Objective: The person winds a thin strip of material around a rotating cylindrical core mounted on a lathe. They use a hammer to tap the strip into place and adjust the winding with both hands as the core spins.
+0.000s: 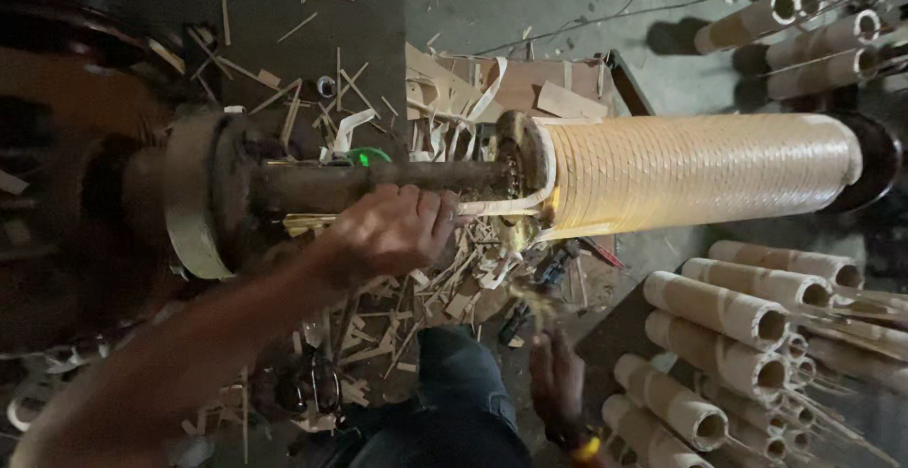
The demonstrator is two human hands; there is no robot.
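1. A pale strip [506, 206] runs from the left end of the wound paper tube [700, 173], which sits horizontally on a dark metal shaft [378, 184] at the scene's centre.
2. The left hand [392, 232] lies against the shaft just left of the tube, its grip closed around the near end of the strip.
3. The right hand [556, 378] hangs lower right, near the person's knee, blurred; whether its grip is wide or narrow cannot be told, though yellowish fibres show just above it.
4. A round metal flange [203, 194] caps the shaft at left.
5. Strip offcuts [416, 288] litter the floor beneath.
6. Finished tubes [728, 312] are stacked at near right, with more at far right.
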